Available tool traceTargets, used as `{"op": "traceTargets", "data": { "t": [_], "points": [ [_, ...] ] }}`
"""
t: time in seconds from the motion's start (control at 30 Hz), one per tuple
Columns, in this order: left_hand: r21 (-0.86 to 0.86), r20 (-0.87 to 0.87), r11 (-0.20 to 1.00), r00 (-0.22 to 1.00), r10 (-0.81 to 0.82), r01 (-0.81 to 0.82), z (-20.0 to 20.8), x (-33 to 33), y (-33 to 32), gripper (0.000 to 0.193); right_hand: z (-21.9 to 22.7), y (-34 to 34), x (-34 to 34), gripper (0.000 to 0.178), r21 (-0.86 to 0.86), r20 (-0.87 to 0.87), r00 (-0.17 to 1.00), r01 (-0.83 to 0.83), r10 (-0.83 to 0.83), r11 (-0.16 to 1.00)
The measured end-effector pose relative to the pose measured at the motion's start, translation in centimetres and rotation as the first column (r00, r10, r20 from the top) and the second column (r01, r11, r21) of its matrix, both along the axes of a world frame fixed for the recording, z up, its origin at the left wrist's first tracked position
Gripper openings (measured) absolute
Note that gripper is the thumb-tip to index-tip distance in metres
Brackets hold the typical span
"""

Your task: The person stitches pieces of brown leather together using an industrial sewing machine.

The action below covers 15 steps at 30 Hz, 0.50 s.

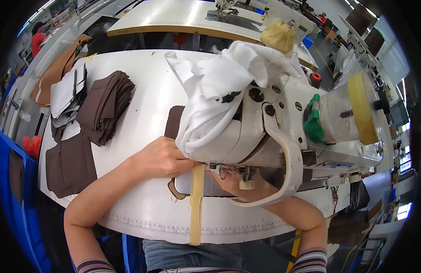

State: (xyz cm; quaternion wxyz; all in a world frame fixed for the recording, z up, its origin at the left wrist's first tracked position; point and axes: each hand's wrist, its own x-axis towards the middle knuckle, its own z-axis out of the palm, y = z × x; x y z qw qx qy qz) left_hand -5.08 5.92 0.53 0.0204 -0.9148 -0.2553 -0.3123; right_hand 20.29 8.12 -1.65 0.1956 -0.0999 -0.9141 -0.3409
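Observation:
A white sewing machine [228, 143] stands before me, a white cloth [215, 104] draped over its head. Beside the needle area, my left hand [161, 158] is closed, its fingers curled and their tips hidden beneath the machine head. Whatever they grip is out of sight. My right hand [244, 184] reaches in from the other side, partly covered by the presser parts and the curved white lever [290, 159]; its fingertips are hidden. A dark brown piece [173, 122] shows flat on the table just beyond my left hand. Yellow tape [197, 204] runs from the needle area to the front edge.
At the left lie a fanned stack of dark brown pieces [103, 107], a grey-white stack [69, 98] and a folded brown piece [71, 164]. A blue bin [15, 182] stands beside the table. A handwheel-side container with a green clamp [314, 120] sits right. Another sewing table [174, 18] is behind.

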Motion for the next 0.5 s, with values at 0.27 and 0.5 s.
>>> {"op": "traceTargets", "data": {
  "t": [0.27, 0.5],
  "points": [
    [-0.057, 0.034, 0.997, 0.998, 0.054, -0.052, -0.5, -1.1, 0.5, 0.023, 1.5, -2.8, -0.7, 0.035, -0.402, -0.122, 0.993, -0.052, 0.003, 0.914],
    [-0.1, -0.062, 0.966, 0.97, 0.233, -0.239, 0.0, 0.0, 0.3, 0.017, 1.3, -4.5, 1.5, 0.027, -0.597, -0.315, 0.945, -0.13, -0.082, 0.792]
  ]
}}
